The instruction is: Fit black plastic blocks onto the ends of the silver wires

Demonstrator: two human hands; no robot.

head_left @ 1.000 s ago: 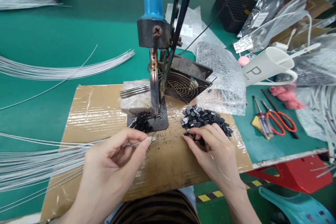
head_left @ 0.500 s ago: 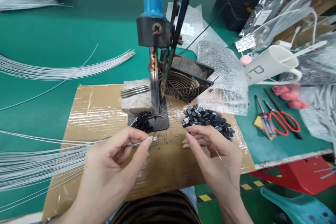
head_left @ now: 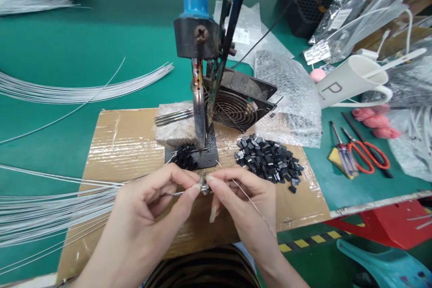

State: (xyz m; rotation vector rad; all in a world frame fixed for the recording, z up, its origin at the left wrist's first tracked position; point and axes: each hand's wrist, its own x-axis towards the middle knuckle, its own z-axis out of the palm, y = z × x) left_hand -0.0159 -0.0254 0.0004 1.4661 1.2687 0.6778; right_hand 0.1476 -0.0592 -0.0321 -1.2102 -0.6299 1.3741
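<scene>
My left hand [head_left: 151, 216] is closed in a pinch on the end of a thin grey-white cable [head_left: 177, 194] over the front of the cardboard. My right hand [head_left: 248, 216] has its thumb and forefinger pinched at the tip of that cable, where a small metallic piece [head_left: 205, 188] shows between the fingertips. A thin solder wire [head_left: 248, 197] also runs through my right hand. Just beyond the hands stands a soldering iron [head_left: 199, 112], its blue handle up and its tip pointing down. Small black connectors [head_left: 270, 157] lie heaped right of the iron.
Cables [head_left: 50, 216] lie at left, with another bundle [head_left: 84, 93] behind. Dark pieces [head_left: 184, 158] sit beside the iron's base. A fan [head_left: 236, 103], bubble wrap [head_left: 286, 99], a white mug [head_left: 351, 81], a screwdriver [head_left: 344, 155] and orange-handled scissors [head_left: 366, 155] stand to the right.
My right hand has moved left from beside the black heap to meet my left fingertips at the cable end. One black connector now lies at the heap's near edge. My left hand has barely shifted.
</scene>
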